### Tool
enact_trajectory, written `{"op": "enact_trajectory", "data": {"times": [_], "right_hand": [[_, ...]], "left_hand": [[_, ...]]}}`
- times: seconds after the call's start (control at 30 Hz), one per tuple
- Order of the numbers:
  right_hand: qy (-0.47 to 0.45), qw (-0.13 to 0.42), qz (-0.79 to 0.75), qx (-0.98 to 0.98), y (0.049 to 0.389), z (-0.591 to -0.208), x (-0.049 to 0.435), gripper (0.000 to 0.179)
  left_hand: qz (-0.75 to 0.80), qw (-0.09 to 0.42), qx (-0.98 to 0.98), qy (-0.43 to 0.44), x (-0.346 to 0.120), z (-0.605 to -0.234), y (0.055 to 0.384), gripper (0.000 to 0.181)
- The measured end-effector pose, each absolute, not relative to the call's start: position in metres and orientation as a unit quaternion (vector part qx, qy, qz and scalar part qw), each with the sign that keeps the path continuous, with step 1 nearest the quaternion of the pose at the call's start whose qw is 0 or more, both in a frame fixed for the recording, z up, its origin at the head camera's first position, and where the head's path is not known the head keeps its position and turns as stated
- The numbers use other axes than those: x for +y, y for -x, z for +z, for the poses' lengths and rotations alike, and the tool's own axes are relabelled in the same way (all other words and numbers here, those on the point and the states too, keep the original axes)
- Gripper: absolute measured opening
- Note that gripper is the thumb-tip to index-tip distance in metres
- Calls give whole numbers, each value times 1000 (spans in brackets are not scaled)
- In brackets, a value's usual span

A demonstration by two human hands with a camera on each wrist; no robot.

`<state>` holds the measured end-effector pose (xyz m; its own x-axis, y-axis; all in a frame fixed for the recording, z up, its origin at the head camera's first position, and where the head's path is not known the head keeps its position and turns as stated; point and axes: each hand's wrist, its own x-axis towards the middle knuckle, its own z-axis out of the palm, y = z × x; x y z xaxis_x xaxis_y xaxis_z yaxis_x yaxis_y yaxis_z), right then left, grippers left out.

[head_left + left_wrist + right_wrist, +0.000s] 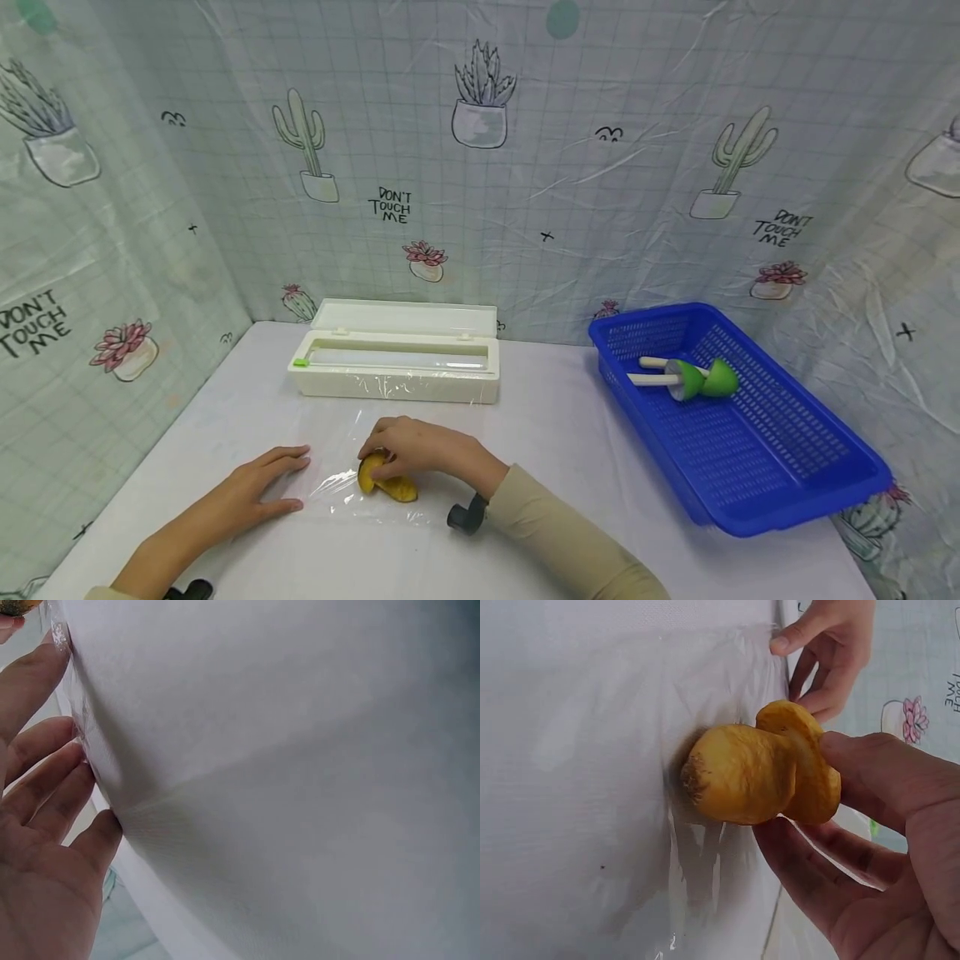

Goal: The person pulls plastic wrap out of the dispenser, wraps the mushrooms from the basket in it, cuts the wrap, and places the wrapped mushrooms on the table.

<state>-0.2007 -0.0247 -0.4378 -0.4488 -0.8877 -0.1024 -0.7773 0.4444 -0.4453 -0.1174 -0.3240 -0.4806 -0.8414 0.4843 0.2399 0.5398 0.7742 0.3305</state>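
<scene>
In the head view a yellow mushroom [396, 487] lies on a sheet of clear cling film [337, 492] spread over the table. My right hand [420, 446] holds it by the cap from above. The right wrist view shows the mushroom's [739, 774] thick stem, brown at the base, with thumb and fingers around the cap. At the film's left edge, my left hand [251, 492] rests with fingers extended and spread, its fingertips touching the film. Behind the film stands a white cling film dispenser [393, 387], lid raised, with a roll inside.
A blue plastic basket [795, 492] stands on the right of the white table [562, 483]. Inside it lie two green-capped things with white stems [678, 379]. Printed curtains [525, 208] hang behind and on both sides.
</scene>
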Motion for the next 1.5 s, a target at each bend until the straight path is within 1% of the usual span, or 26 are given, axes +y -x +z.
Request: {"op": "enact_trajectory", "data": {"times": [0.23, 0.37, 0.43, 0.5, 0.63, 0.7, 0.77, 0.87, 0.93, 1.07, 1.23, 1.37, 1.5], "right_hand": [[489, 171, -169, 839, 197, -440, -25, 37], [487, 176, -167, 839, 195, -439, -24, 45], [489, 171, -165, 839, 194, -439, -24, 49], [490, 164, -173, 838, 194, -438, -24, 45], [491, 142, -191, 838, 193, -435, -24, 31], [489, 145, -191, 839, 193, -434, -25, 28], [486, 160, -185, 839, 192, -433, -25, 28], [477, 181, -180, 841, 190, -435, -27, 35], [471, 183, -185, 843, 189, -439, -28, 41], [466, 164, -188, 849, 187, -443, -30, 43], [448, 138, -184, 864, 189, -437, -29, 43], [436, 145, -168, 872, 191, -435, -26, 43], [433, 155, -146, 876, 189, -434, -21, 55]], "left_hand": [[-187, 64, -943, 266, -324, -481, 117, 57], [-174, 54, -947, 264, -324, -480, 116, 58], [-170, 52, -947, 266, -324, -479, 116, 58], [-169, 52, -947, 268, -323, -478, 116, 58], [-166, 39, -949, 265, -322, -477, 116, 58], [-164, 33, -950, 262, -321, -476, 117, 58], [-166, 33, -950, 262, -321, -477, 116, 58], [-168, 41, -949, 263, -321, -478, 115, 57], [-168, 44, -949, 262, -322, -479, 115, 58], [-172, 51, -948, 263, -323, -481, 115, 57], [-176, 65, -943, 273, -322, -483, 115, 56], [-166, 43, -951, 259, -320, -479, 115, 58], [-163, 6, -958, 235, -318, -475, 113, 61]]}}
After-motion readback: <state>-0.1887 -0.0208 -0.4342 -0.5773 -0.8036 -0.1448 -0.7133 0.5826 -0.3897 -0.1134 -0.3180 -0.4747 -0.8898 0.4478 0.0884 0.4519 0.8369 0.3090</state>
